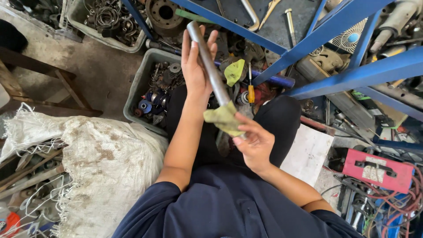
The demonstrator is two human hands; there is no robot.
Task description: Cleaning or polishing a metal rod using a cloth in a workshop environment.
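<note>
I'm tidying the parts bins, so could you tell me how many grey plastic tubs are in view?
2: one tub left of the left hand, another at top left. More may be hidden.

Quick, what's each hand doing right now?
Left hand: closed around the metal rod, near its top.
Right hand: gripping a yellow-green cloth wrapped on the rod's lower part.

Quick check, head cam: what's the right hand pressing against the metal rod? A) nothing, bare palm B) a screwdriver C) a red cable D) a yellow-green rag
D: the right hand pinches a yellow-green rag around the lower part of the metal rod, while the left hand grips the rod higher up.
</note>
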